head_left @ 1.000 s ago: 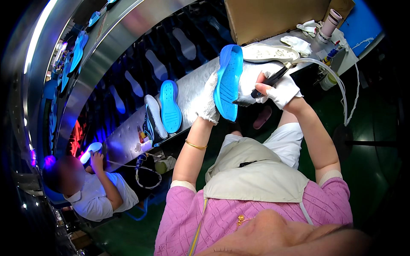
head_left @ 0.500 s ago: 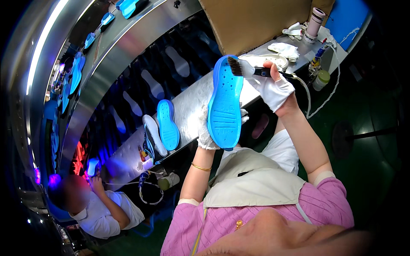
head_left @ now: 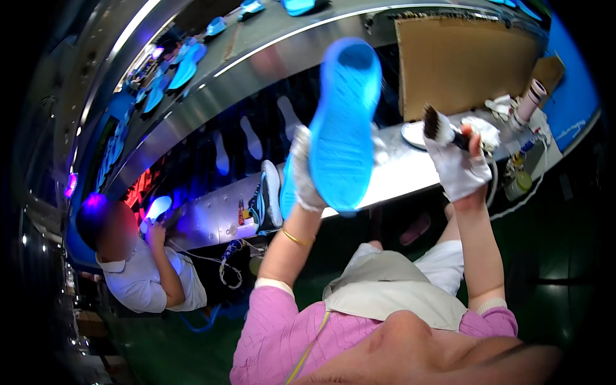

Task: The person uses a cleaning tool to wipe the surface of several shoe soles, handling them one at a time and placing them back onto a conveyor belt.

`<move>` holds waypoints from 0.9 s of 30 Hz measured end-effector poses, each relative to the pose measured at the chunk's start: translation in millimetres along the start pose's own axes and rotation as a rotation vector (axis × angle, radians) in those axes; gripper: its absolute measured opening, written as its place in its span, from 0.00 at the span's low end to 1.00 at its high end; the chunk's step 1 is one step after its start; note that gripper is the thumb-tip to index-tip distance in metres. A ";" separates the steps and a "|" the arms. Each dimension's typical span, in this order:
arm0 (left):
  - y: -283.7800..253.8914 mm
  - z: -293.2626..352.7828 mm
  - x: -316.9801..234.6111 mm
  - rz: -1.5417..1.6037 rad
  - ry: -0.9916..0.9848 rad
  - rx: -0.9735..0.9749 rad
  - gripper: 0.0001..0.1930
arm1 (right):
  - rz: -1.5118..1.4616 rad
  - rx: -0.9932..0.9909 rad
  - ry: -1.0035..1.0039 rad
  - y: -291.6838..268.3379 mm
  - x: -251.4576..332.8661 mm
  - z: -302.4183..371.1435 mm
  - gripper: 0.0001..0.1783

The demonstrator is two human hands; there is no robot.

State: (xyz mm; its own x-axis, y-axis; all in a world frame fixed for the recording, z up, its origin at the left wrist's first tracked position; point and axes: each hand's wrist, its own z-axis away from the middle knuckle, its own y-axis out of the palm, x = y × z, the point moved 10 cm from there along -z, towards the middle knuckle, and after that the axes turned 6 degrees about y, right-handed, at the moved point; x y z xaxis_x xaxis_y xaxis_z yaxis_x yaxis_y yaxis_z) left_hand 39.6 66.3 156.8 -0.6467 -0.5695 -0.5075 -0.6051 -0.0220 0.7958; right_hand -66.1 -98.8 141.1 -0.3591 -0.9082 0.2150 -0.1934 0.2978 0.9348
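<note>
In my gloved left hand (head_left: 304, 170) is a bright blue shoe sole (head_left: 345, 138), held up on end above the metal bench, its inner face with holes and ridges toward me, somewhat blurred. Glove fingers show along both of its edges. My right hand (head_left: 459, 163), in a white glove with bare fingertips, is closed round the black handle of a brush (head_left: 443, 128). The dark bristles point up and left, apart from the sole. Behind the left wrist, a second blue sole (head_left: 287, 189) stands beside a dark shoe upper with a grey bottom (head_left: 271, 192), partly hidden.
The metal bench (head_left: 401, 163) runs under a conveyor carrying blue soles (head_left: 188, 66). A cardboard sheet (head_left: 468, 64) stands at the back right, near white gloves (head_left: 481, 131) and a pink cylinder (head_left: 531, 99). At left a co-worker (head_left: 151, 269) holds a light sole. A white hose hangs at right.
The blue sole has risen toward the conveyor in my left hand. My right hand has drawn the brush away from it to the right. The whole view has shifted.
</note>
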 end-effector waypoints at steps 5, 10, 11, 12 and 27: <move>5.4 -91.7 -187.1 0.006 0.358 -0.060 0.37 | 0.064 -0.024 -0.036 8.6 -1.7 10.7 0.15; -24.7 -134.1 -275.3 2.513 0.254 0.013 0.25 | 0.379 -0.118 -0.018 0.4 -11.6 12.4 0.16; -30.9 -139.3 -288.2 2.814 0.239 0.001 0.24 | 0.432 -0.122 -0.014 -1.8 -11.6 11.9 0.16; -46.4 -141.8 -304.4 2.812 0.381 0.023 0.24 | 0.479 -0.122 -0.014 -3.9 -12.2 12.8 0.16; -35.8 -12.1 -407.2 3.107 -0.856 0.954 0.20 | 1.160 -0.194 0.117 -32.4 -52.3 -0.8 0.10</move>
State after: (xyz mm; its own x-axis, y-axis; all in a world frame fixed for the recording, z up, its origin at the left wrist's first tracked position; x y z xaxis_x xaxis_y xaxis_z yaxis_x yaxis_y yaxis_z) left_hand 330.2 289.0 339.0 0.5214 0.8532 -0.0126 0.7197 -0.4477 -0.5306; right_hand -40.3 -61.2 99.7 -0.1415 -0.1486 0.9787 0.3387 0.9217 0.1889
